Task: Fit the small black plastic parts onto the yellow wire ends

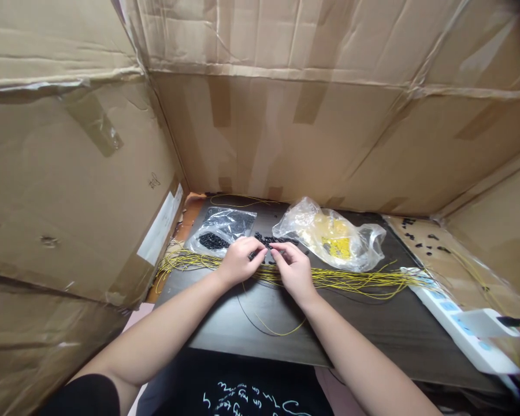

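At the bottom of the frame is a black shirt [242, 396] with white writing on it. Two bare arms reach up from there to a dark table [238, 329]. The left hand [240, 261] and the right hand [292, 268] are near the middle of the frame, close together, with their fingers pinched in narrow. Their fingertips almost meet by a small heap of small black pieces [264, 240], but I cannot tell what they hold. A long bunch of yellow wires [329, 278] lies across the table just under the hands. A white power strip [463, 329] sits at the lower right. Past the hands are a clear bag of black bits [225, 228] and a clear bag with yellow stuff inside [329, 237]. More black bits [409, 222] lie on a flat piece of cardboard at the right. Taped cardboard walls [264, 133] rise behind it all.
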The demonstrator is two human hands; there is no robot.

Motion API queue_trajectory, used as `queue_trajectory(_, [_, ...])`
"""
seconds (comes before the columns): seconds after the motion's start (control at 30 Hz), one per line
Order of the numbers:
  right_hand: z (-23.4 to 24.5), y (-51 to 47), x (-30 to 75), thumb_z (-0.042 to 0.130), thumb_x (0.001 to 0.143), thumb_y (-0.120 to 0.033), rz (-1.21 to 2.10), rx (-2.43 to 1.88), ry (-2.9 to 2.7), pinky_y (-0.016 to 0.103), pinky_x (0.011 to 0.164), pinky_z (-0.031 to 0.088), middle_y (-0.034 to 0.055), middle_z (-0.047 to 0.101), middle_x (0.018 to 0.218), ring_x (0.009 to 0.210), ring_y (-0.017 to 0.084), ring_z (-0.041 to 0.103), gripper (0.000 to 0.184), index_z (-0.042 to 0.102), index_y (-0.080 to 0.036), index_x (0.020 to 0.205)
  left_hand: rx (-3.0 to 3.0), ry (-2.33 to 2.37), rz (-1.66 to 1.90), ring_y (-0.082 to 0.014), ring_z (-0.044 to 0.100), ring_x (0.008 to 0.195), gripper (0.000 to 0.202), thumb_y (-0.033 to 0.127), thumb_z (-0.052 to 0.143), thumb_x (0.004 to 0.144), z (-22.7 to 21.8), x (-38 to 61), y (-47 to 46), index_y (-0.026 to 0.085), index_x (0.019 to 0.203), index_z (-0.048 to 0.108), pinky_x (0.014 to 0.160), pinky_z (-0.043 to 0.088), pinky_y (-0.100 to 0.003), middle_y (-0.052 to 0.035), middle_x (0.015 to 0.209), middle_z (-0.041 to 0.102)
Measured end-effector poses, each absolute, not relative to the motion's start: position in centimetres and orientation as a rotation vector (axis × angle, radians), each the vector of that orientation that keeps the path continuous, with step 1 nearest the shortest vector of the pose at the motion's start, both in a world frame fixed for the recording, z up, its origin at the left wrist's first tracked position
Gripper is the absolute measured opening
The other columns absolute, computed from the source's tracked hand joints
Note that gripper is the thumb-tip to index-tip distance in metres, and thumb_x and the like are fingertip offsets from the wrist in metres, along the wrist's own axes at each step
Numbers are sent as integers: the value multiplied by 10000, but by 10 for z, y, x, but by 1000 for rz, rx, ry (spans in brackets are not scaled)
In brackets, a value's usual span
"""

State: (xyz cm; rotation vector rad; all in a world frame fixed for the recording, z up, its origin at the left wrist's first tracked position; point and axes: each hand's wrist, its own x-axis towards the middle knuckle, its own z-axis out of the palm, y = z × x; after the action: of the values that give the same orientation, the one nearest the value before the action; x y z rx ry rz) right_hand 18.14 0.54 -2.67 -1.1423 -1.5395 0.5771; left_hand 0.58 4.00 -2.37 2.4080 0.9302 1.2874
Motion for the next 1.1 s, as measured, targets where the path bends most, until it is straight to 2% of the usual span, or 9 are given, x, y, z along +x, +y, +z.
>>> queue_trajectory(0.4, [-32,10,182,630,936,-368,583,-1165,-1463,301,655,477,56,680,954,705,147,571,224,743,-201,1034,2361,985,1243,-180,659,827,162,306,570,976,-21,6,38,192,924,673,826,486,-339,-42,883,724])
queue_trajectory(0.73, [-26,6,179,602,959,-312,463,-1102,-1590,329,750,526,71,688,985,869,186,639,197,755,-212,1032,2410,989,1245,-176,640,785,179,254,543,977,-23,5,40,187,862,662,780,464,-333,-38,838,717])
queue_trajectory(0.93, [-27,8,180,593,965,-307,367,-1122,-1649,370,848,533,70,688,1000,913,197,638,216,729,-224,1112,2378,987,1269,-173,644,780,187,270,552,977,-22,6,38,193,851,667,784,469,-333,-33,826,717])
queue_trajectory(1.0, [-29,10,183,608,956,-326,342,-1156,-1627,368,842,534,67,687,979,888,196,635,190,725,-215,1057,2334,1003,1299,-169,640,764,191,275,556,975,-21,6,38,196,844,670,777,476,-327,-30,802,707])
queue_trajectory(1.1, [-30,12,186,607,954,-358,340,-1177,-1635,354,807,531,62,684,917,842,195,631,193,703,-207,881,2258,1004,1342,-165,637,754,200,286,557,973,-21,6,38,199,839,676,755,486,-314,-28,786,697])
